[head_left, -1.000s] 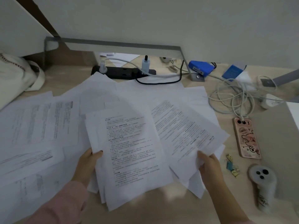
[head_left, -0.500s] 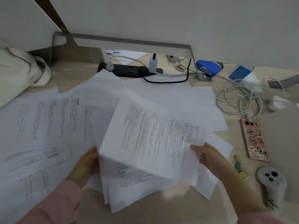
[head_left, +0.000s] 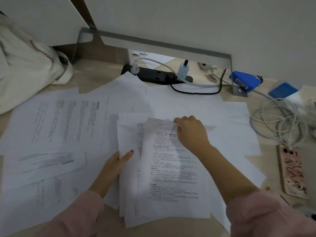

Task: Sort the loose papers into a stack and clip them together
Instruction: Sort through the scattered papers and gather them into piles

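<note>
Paper is spread over most of the desk (head_left: 95, 79), and one landmark serves here: the gathered stack (head_left: 164, 177) near the front edge. Left of the stack, loose printed sheets (head_left: 56, 124) are still scattered flat, not yet collected. At the stack's left edge the left hand (head_left: 112, 168) is clamped on the sheets, thumb on top and fingers hidden beneath, probably so the pile is kept from sliding while more is added. On the stack's top edge the right hand (head_left: 191, 132) is laid palm down, fingers curled onto the uppermost sheet, apparently to square it; whether it is pinched cannot be told. Right of the stack a phone (head_left: 292, 170) is lying below a coiled cable (head_left: 280, 120). No clip is visible
</note>
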`<state>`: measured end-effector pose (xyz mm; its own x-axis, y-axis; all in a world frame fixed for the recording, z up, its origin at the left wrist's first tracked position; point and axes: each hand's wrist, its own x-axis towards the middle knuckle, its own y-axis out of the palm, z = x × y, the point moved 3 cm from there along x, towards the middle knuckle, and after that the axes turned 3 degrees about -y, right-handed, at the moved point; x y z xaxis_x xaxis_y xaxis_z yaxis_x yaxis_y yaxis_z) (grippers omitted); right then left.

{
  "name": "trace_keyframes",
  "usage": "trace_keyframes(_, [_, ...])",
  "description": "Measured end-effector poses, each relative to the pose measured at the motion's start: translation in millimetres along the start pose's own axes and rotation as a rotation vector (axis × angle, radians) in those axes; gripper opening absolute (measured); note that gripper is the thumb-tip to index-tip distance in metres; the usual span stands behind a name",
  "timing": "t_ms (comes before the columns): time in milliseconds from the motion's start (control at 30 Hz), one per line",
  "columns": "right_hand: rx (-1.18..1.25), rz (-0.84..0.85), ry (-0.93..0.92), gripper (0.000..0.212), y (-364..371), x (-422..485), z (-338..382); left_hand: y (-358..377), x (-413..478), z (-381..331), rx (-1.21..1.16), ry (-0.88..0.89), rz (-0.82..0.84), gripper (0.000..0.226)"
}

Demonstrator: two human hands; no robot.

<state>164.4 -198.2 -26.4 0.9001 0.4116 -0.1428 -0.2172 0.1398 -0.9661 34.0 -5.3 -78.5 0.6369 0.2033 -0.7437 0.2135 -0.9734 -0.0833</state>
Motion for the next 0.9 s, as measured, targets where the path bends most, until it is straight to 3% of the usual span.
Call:
trace_keyframes(233, [0.061,-0.092,-0.122,0.033,11,31,46,7,0,0,0.016,0.1,-0.071,0.027])
trace_keyframes(367, [0.188,-0.201,-0.101,0.041,12,29,40,8,1,2,0.062,0.111,-0.045,0.028])
trace_keyframes(467, [0.272,-0.229,0.048,0.046,7,17,5,7,-1,2,0.068,0.114,-0.056,0.03])
trace_keyframes(600, [0.258,-0.043,0.425,0.048,22,-21,-84,2,0,2,0.097,0.101,-0.076,0.027])
trace_keyframes(733, [0.229,0.019,0.696,0.059,22,-80,-145,-2,-2,2,0.093,0.114,-0.089,0.026])
trace_keyframes(900, [0.234,0.079,0.789,0.067,25,-118,-160,-3,-1,5,0.033,0.072,-0.127,0.022])
